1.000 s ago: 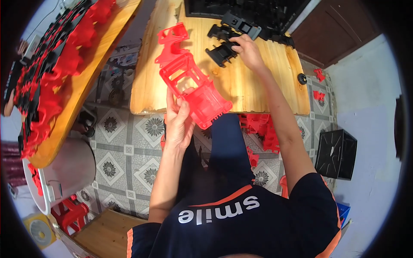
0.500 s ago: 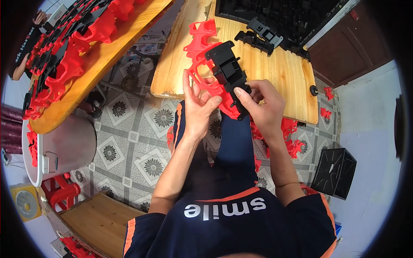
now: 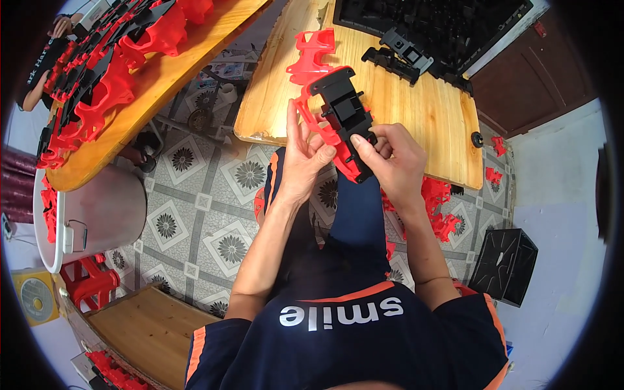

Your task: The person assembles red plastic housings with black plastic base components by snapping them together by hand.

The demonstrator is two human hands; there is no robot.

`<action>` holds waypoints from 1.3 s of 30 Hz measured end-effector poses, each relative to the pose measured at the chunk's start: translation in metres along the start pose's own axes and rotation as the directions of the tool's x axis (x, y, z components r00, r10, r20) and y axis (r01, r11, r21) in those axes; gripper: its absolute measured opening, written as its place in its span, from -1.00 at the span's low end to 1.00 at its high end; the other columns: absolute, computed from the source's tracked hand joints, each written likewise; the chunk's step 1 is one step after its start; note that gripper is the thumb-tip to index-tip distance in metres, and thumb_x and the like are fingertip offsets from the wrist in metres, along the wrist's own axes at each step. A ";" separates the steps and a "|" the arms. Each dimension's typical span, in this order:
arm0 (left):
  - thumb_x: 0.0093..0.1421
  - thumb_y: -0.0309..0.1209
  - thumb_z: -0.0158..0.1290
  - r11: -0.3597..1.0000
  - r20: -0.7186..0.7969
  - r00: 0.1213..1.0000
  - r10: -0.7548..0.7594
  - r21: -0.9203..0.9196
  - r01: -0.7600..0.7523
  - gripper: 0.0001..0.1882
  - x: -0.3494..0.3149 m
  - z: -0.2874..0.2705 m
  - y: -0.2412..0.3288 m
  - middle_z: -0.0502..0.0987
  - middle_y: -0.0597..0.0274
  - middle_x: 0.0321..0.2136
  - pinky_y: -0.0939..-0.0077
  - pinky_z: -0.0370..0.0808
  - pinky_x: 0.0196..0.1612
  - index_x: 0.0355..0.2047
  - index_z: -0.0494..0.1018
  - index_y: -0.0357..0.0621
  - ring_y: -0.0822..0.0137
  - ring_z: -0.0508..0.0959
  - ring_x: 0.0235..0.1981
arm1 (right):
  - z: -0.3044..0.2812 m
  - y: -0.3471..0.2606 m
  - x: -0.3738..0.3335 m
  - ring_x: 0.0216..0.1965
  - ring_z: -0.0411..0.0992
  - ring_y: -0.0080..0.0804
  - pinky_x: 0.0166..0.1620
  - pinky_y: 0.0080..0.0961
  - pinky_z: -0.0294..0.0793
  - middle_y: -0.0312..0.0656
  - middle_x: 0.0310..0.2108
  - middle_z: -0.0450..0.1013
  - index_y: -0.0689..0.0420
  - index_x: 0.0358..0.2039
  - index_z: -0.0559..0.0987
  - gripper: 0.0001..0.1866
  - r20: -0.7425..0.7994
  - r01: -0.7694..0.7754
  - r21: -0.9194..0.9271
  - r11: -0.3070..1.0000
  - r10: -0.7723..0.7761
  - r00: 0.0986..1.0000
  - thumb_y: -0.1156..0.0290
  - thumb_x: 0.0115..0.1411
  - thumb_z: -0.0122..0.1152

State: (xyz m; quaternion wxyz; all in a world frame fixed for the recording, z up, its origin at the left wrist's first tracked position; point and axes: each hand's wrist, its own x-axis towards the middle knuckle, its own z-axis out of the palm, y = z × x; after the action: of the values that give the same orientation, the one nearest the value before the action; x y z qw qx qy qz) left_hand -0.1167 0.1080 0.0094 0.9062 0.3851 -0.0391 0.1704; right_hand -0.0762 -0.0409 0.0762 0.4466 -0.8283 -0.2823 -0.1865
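Over my lap, at the near edge of the wooden table, I hold a red plastic frame together with a black plastic part. My left hand grips the red frame from the left, thumb across its near side and fingers behind it. On the right, my right hand clasps the near end of the black part, thumb on top. The black part lies over the red frame, nearly lined up with it; whether they are joined I cannot tell. Another red frame rests on the table just beyond.
Black parts lie on the wooden table beside a large black tray. At left, a tabletop carries many red and black pieces above a white bin. A black crate stands on the floor at right. A person is at far left.
The black part has come down closer onto the red frame, so less of the red shows. Both hands keep their hold and have shifted only slightly.
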 end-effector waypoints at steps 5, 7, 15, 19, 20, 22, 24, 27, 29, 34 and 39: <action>-0.03 -0.41 0.39 0.999 0.050 0.997 0.051 -0.011 -0.050 0.35 0.004 -0.006 -0.013 0.12 -0.03 0.28 0.28 0.41 0.16 0.39 -0.54 0.10 0.16 0.36 0.19 | 0.003 0.006 -0.003 -0.62 0.36 -0.45 -0.54 -0.50 0.36 -0.24 -0.59 0.34 0.19 -0.41 0.53 -0.71 0.083 0.133 -0.105 0.985 -0.125 0.989 0.34 -0.02 0.47; 0.04 -0.42 0.34 0.993 -0.009 0.999 0.036 0.113 -0.035 0.30 0.004 0.007 0.003 0.15 -0.06 0.25 0.29 0.43 0.14 0.39 -0.56 0.07 0.17 0.39 0.16 | -0.002 0.014 0.009 -0.51 0.42 -0.41 -0.47 -0.47 0.39 -0.23 -0.51 0.38 0.17 -0.37 0.56 -0.73 0.120 0.112 -0.018 0.994 -0.109 0.987 0.30 0.02 0.43; 0.19 -0.39 0.16 0.998 -0.077 0.995 0.063 0.021 -0.062 0.08 0.014 0.011 0.004 0.07 -0.09 0.29 0.29 0.31 0.22 0.41 -0.46 0.02 0.18 0.29 0.22 | 0.013 0.012 0.032 -0.22 0.45 -0.29 -0.17 -0.43 0.44 -0.16 -0.32 0.45 0.18 -0.31 0.61 -0.73 0.122 0.186 0.257 0.948 -0.222 0.967 0.30 0.04 0.42; 0.14 -0.39 0.17 0.982 -0.036 0.999 0.023 0.187 -0.016 0.10 0.010 0.019 0.023 0.01 -0.04 0.32 0.27 0.29 0.24 0.41 -0.46 -0.03 0.17 0.22 0.27 | 0.028 0.013 0.049 -0.17 0.46 -0.39 -0.11 -0.49 0.45 -0.21 -0.26 0.47 0.25 -0.12 0.53 -0.70 -0.106 0.056 0.316 0.947 -0.023 0.994 0.39 0.17 0.30; 0.10 -0.41 0.18 0.958 -0.029 0.997 0.067 0.280 -0.056 0.11 0.008 0.008 0.016 0.00 -0.05 0.32 0.32 0.29 0.23 0.40 -0.42 -0.13 0.17 0.19 0.28 | 0.027 0.008 0.050 -0.17 0.46 -0.39 -0.11 -0.49 0.45 -0.21 -0.26 0.47 0.25 -0.12 0.53 -0.70 -0.099 0.069 0.336 0.939 -0.038 0.994 0.39 0.17 0.30; 0.10 -0.33 0.16 0.874 0.026 0.999 0.026 0.484 -0.036 0.08 -0.008 0.022 0.030 -0.13 -0.09 0.37 0.29 -0.06 0.38 0.39 -0.37 -0.26 0.15 -0.04 0.38 | 0.026 -0.006 0.054 -0.10 0.45 -0.47 -0.03 -0.52 0.44 -0.19 -0.11 0.48 0.28 -0.01 0.46 -0.65 0.484 -0.510 0.703 0.495 0.193 0.854 0.46 0.21 0.22; 0.11 -0.22 0.13 0.723 0.130 0.990 0.059 0.678 -0.132 0.08 -0.010 0.008 0.028 -0.25 -0.15 0.39 0.27 -0.28 0.41 0.38 -0.36 -0.36 0.08 -0.28 0.43 | 0.022 -0.010 0.050 -0.04 0.44 -0.47 0.06 -0.51 0.41 -0.13 0.01 0.44 0.32 0.04 0.43 -0.62 0.402 -0.420 0.696 0.582 0.168 0.900 0.52 0.21 0.18; 0.05 -0.16 0.24 0.833 0.213 0.977 -0.023 0.544 -0.099 0.17 -0.014 0.022 0.054 -0.28 -0.17 0.40 0.25 -0.21 0.40 0.40 -0.36 -0.26 0.06 -0.30 0.43 | 0.013 -0.025 0.045 0.09 0.39 -0.33 0.16 -0.42 0.35 -0.02 0.11 0.38 0.37 0.11 0.37 -0.53 0.205 -0.221 0.755 0.617 0.098 0.974 0.51 0.19 0.18; -0.03 -0.18 0.32 0.684 0.289 0.952 0.099 0.675 -0.276 0.24 -0.021 0.025 0.065 -0.17 -0.22 0.38 0.26 -0.07 0.38 0.40 -0.33 -0.24 -0.01 -0.17 0.42 | 0.016 -0.031 0.049 0.15 0.34 -0.21 0.22 -0.32 0.29 0.08 0.16 0.33 0.39 0.12 0.36 -0.43 0.096 -0.067 0.801 0.595 -0.017 0.995 0.36 0.16 0.24; -0.20 -0.22 0.41 0.470 0.258 0.895 0.363 0.779 -0.415 0.27 -0.054 0.015 0.081 0.10 -0.25 0.27 0.24 0.14 0.31 0.36 -0.19 -0.35 -0.02 0.19 0.30 | 0.031 -0.063 0.049 0.25 0.23 0.02 0.29 -0.12 0.16 0.22 0.19 0.27 0.40 0.09 0.37 -0.23 0.116 0.139 0.722 0.678 -0.316 0.942 0.00 0.10 0.32; -0.25 -0.26 0.36 0.218 0.180 0.564 0.806 0.795 -0.566 0.19 -0.071 -0.034 0.142 0.24 -0.07 0.11 0.21 0.27 0.20 0.32 -0.09 -0.27 0.04 0.33 0.14 | 0.077 -0.116 0.069 0.37 0.04 -0.04 0.36 -0.16 -0.03 0.13 0.34 0.06 0.31 0.32 0.08 0.06 0.194 0.076 0.865 0.495 -0.470 0.861 -0.22 0.09 0.23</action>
State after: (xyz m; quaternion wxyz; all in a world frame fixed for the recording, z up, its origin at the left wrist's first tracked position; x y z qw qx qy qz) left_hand -0.2337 0.2041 0.0679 0.4570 0.6517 -0.0029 0.6053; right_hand -0.0919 0.0958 0.1473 0.6796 -0.4758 -0.5530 0.0767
